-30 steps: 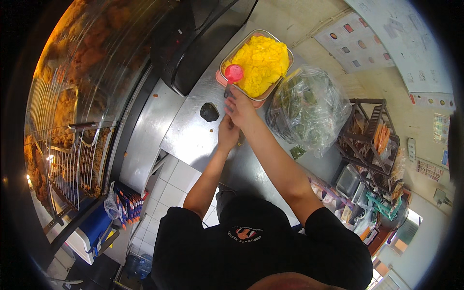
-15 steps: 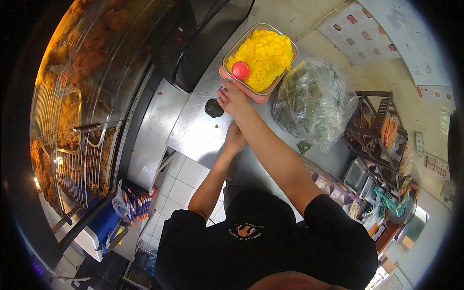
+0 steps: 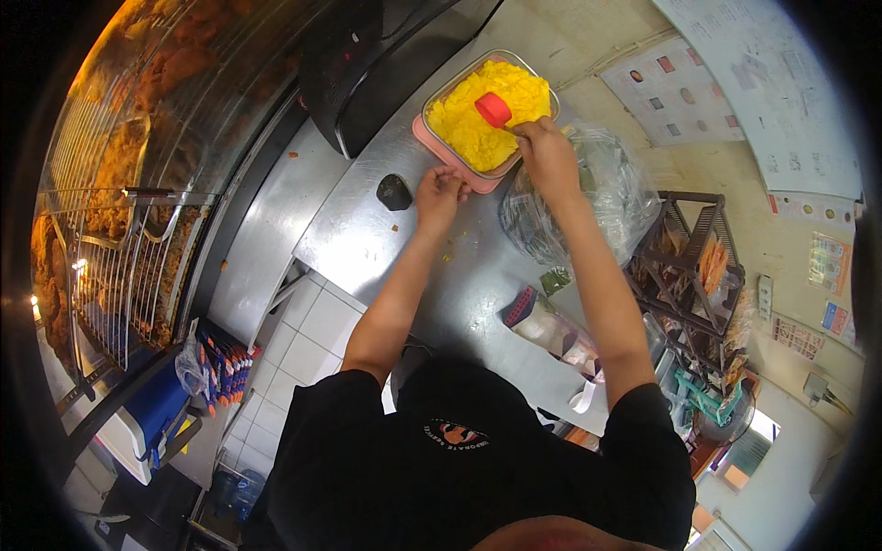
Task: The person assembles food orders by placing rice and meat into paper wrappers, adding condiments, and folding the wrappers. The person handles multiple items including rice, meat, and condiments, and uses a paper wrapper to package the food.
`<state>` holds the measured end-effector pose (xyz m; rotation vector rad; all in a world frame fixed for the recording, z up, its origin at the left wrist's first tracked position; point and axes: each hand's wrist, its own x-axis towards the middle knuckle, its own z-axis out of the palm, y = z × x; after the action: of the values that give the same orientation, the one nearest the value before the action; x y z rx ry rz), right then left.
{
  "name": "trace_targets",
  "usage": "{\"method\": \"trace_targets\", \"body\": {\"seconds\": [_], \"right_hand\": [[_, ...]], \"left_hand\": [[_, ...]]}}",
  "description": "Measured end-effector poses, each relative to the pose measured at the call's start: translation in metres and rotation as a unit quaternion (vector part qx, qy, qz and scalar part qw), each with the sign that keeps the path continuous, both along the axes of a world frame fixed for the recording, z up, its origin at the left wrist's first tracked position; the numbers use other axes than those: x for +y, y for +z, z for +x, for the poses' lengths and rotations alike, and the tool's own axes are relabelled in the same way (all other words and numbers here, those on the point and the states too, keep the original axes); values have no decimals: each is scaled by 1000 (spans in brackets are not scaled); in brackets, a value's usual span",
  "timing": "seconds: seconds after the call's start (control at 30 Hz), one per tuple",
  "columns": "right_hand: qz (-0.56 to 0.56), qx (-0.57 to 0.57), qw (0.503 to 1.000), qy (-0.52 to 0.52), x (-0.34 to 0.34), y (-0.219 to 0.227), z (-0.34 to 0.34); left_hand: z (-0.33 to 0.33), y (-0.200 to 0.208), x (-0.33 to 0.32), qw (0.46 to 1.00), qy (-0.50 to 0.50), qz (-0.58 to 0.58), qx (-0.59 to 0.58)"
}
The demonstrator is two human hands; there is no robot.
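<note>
On steel counter, at upper centre of the frame, guide red scoop slowly over yellow food in metal tray, clamping it firmly with right hand; steady tray with left hand, just below; cannot tell its grip.

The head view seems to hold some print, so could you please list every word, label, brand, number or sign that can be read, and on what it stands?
Shirt: curved lettering around a chest emblem; wording not copied here.
White board: dark marks, too small to read.
Picture sheet: any print too small to read.
Small wall sheets: too small to read.
Scoop: no lettering shows.
</note>
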<state>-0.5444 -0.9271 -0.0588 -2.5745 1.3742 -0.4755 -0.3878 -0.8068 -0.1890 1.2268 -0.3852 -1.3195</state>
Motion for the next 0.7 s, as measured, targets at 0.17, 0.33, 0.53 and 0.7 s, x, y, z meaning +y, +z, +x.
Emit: {"method": "trace_targets", "body": {"seconds": [0.17,0.33,0.53,0.7], "right_hand": [[-32,116,984,135,-4,-15,-4],[-6,150,969,196,3,-21,-17],[88,144,962,215,-3,-24,-36],[196,48,959,199,-32,-25,-30]], "left_hand": [[-2,-21,-24,999,35,6,28],[-10,-24,-30,996,84,-7,36],[-13,-2,-27,993,104,5,-61],[-10,-22,-31,995,99,-8,-17]]}}
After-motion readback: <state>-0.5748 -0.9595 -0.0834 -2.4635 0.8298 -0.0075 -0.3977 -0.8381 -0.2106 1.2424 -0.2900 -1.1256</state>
